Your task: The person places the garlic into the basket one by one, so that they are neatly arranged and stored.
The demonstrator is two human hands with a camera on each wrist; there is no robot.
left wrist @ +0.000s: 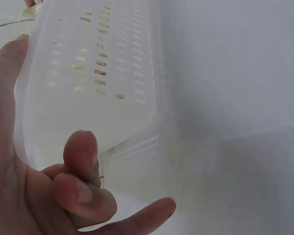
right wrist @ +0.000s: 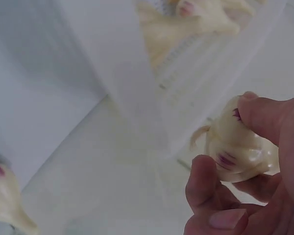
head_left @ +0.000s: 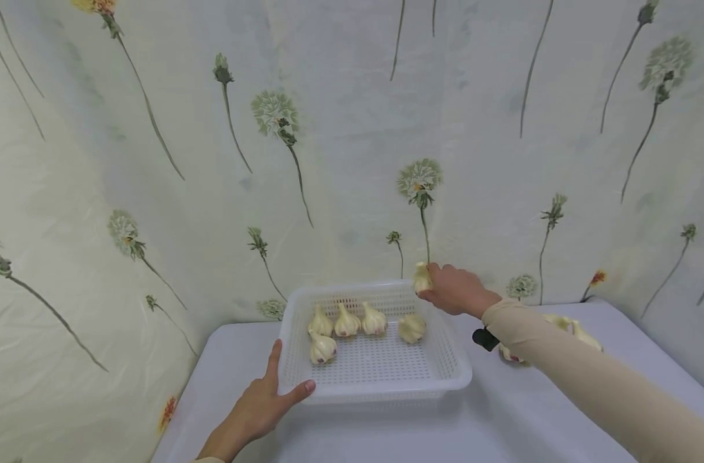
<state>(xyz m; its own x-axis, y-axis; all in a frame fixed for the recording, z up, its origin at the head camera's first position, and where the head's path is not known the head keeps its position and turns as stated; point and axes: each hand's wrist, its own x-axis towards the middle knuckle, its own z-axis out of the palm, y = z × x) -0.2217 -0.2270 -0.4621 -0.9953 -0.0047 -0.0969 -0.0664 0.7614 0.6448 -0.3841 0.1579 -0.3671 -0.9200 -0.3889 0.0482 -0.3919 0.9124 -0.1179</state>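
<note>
A white plastic basket (head_left: 381, 388) with slotted walls sits on the table, several garlic bulbs (head_left: 347, 321) inside, mostly toward its left and back. My left hand (head_left: 259, 402) grips its front left corner, thumb over the front rim and fingers along the left side. In the left wrist view, some fingers of that hand (left wrist: 78, 181) curl beneath the rim beside the slotted wall. Above the back right corner, my right hand (head_left: 457, 289) holds one garlic bulb (head_left: 422, 278). The right wrist view shows that purple-streaked bulb (right wrist: 230, 147) between thumb and fingers, just outside the basket wall.
More garlic bulbs (head_left: 583, 335) lie on the table's right side, partly hidden behind my right sleeve (head_left: 560, 347). A pale cloth covers the table (head_left: 242, 354). Close behind it hangs a sheet (head_left: 352, 193) printed with dandelions, which also runs along both sides.
</note>
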